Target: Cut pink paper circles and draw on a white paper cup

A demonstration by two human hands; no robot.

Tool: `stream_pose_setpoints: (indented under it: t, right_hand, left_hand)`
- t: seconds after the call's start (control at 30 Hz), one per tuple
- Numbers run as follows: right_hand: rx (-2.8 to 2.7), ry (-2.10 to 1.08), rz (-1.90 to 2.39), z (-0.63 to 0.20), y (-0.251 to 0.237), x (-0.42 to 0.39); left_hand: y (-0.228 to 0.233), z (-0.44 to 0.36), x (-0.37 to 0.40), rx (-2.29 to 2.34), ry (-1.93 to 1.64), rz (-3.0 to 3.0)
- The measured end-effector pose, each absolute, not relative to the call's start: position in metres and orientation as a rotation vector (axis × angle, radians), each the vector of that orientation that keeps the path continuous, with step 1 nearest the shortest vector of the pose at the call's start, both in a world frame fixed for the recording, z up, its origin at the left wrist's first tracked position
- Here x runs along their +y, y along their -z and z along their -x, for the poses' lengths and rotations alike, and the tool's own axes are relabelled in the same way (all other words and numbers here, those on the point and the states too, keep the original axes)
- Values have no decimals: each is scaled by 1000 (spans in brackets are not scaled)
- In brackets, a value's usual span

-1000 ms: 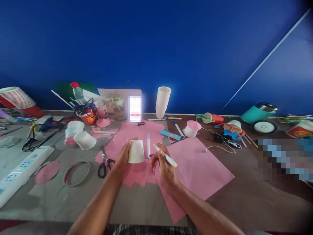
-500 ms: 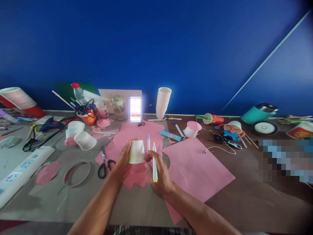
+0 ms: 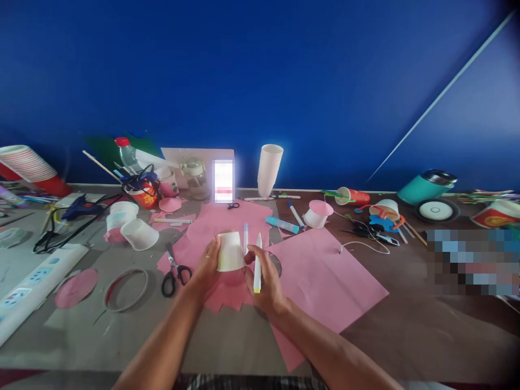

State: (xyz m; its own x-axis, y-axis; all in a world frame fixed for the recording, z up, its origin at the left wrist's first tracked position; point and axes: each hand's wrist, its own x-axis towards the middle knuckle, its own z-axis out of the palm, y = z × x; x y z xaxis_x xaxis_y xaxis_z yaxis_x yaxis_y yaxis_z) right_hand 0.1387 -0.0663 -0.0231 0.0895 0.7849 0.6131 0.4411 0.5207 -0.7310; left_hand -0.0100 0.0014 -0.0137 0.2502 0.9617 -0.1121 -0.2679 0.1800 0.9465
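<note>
Head view: left hand (image 3: pixel 209 265) grip closed round upturned white paper cup (image 3: pixel 230 251), resting on pink paper sheets (image 3: pixel 325 281) mid-worktop. Right hand (image 3: pixel 264 276) pinches white yellow-tipped marker (image 3: pixel 257 264) at cup's 3 o'clock (tip pointing away). Advice: press cup flat, brace firmly, trace rim slowly.

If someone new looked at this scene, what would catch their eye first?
First, the upturned white paper cup at centre, held by the left hand while the right hand grips a white marker beside it. Next, the pink paper sheets beneath, and the deep blue wall behind.
</note>
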Motion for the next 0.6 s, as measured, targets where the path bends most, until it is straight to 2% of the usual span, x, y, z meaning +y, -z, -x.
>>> stream_pose_setpoints:
  t: [0.6]
  right_hand:
    - [-1571, -251, 1109, -144, 27, -60]
  left_hand:
    - [4, 5, 3, 708, -1054, -859]
